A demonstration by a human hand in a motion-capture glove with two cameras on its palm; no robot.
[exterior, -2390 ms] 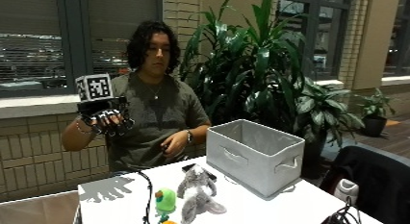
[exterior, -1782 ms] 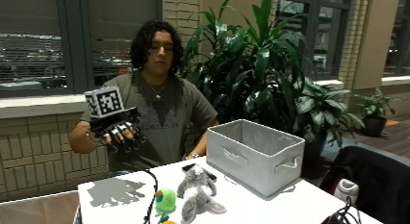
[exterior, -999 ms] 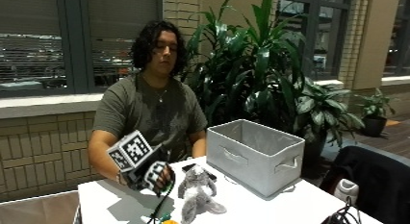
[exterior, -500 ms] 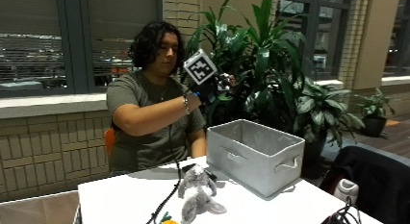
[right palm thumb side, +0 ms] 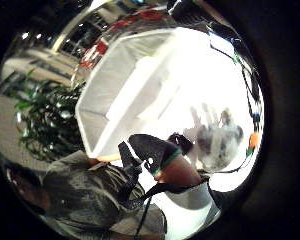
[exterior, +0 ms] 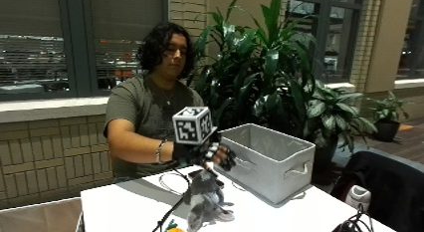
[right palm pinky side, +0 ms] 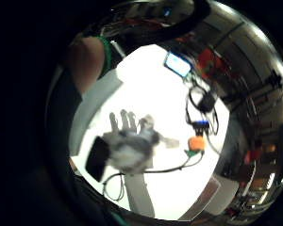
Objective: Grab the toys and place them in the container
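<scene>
One grey plush toy (exterior: 207, 202) left upright beside container (exterior: 268, 160); gloved right hand (exterior: 207, 155) held above toy, fingers spread, nothing gripped. Descent and grasp judged next.

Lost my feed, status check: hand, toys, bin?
Right hand open, above grey plush toy, touching nothing. Orange toy on table beside plush. Grey container open-topped, right beside plush, path unobstructed.
</scene>
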